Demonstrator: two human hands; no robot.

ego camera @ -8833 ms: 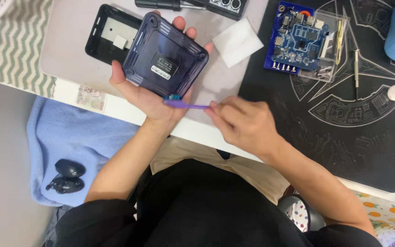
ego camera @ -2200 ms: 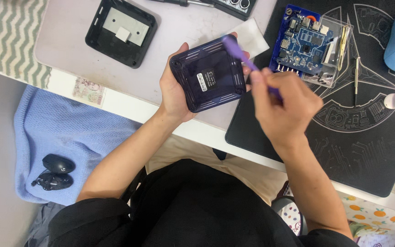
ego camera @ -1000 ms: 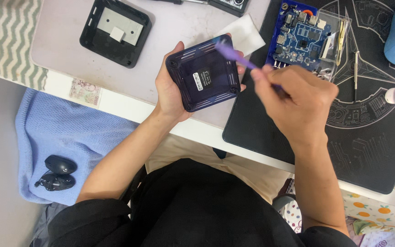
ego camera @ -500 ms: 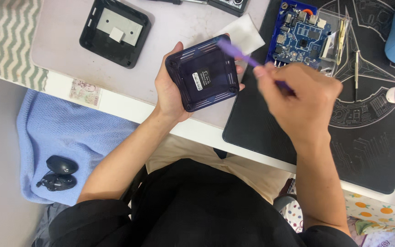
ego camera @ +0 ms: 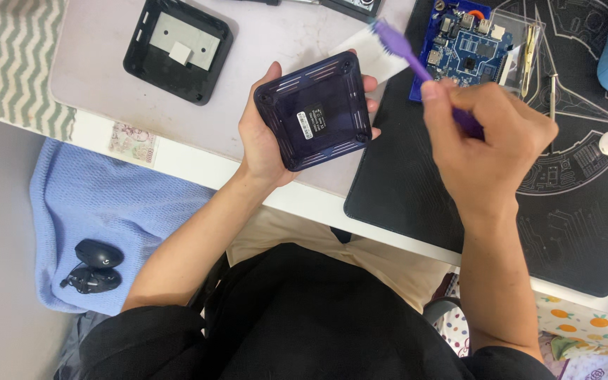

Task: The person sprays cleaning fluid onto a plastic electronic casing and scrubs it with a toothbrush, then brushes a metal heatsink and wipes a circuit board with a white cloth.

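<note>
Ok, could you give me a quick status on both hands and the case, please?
Left hand grips dark blue case, underside up. Right hand holds purple brush, bristles lifted clear of the case. Nothing between them.

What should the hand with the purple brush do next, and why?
Probably bring the purple brush back down onto the dark blue case. The right hand holds its bristles lifted off beyond the top corner, while the left hand holds the case with its slotted underside facing up.
</note>
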